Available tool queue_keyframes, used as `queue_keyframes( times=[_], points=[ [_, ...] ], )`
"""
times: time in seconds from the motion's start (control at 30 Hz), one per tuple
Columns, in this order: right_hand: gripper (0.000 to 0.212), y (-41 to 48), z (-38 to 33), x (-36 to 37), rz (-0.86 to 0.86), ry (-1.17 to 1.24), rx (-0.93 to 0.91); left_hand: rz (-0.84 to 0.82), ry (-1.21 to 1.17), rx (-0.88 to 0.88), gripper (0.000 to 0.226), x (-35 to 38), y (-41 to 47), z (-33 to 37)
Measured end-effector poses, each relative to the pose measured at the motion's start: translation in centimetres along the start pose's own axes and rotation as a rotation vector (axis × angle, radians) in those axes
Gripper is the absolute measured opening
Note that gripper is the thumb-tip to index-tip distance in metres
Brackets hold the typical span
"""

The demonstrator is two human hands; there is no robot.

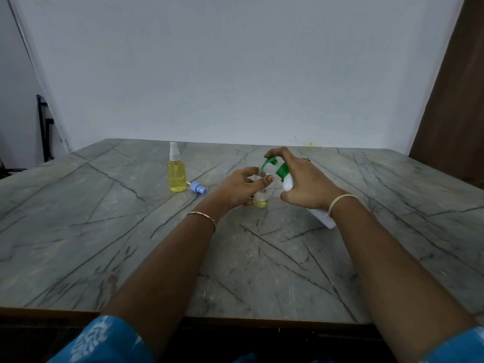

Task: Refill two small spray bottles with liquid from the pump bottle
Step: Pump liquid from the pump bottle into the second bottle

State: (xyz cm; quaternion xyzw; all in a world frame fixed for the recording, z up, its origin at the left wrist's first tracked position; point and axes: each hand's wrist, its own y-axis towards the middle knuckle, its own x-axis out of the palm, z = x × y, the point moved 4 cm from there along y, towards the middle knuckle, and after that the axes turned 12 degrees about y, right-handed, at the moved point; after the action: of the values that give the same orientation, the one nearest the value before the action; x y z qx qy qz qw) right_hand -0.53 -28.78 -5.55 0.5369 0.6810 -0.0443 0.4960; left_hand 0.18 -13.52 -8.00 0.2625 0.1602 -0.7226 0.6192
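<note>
Tabletop [131, 231], right hand [305, 179] atop pump bottle [287, 185]

No text, label, brand, number or sign can be read anywhere in the head view. The white body of the pump bottle [287, 185], at about 1 o'clock from the table's [131, 244] middle, shows only a plain side. The capped spray bottle [177, 176] at 11 o'clock and the open spray bottle [260, 201] at 12 o'clock are clear, with no print that can be made out.
</note>
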Motion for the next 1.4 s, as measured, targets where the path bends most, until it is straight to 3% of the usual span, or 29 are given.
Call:
queue_keyframes(
  times=[0.13, 0.37, 0.67, 0.9, 1.17, 1.4],
  points=[
    [0.074, 0.23, -0.05, 0.25, 0.018, -0.027, -0.012, 0.003, 0.0, 0.004, 0.065, 0.0, -0.02, -0.08],
    [0.084, -0.05, 0.35, 0.21, 0.008, -0.059, 0.027, 0.023, 0.022, 0.014, 0.06, 0.09, -0.24, 0.22],
    [0.075, 0.17, -0.03, 0.18, 0.016, -0.043, -0.01, 0.023, 0.024, 0.023, 0.064, 0.07, -0.38, 0.21],
    [0.09, -0.18, 0.03, 0.14, -0.003, -0.09, 0.003, 0.014, -0.049, 0.007, 0.055, 0.0, -0.39, 0.03],
    [0.074, 0.06, -0.22, 0.09, 0.025, -0.048, -0.03, 0.008, -0.049, -0.014, 0.063, -0.01, -0.42, 0.14],
    [0.085, -0.18, 0.11, 0.0, -0.012, -0.016, -0.002, 0.019, -0.04, 0.003, 0.051, 0.01, -0.67, 0.51]
  ],
)
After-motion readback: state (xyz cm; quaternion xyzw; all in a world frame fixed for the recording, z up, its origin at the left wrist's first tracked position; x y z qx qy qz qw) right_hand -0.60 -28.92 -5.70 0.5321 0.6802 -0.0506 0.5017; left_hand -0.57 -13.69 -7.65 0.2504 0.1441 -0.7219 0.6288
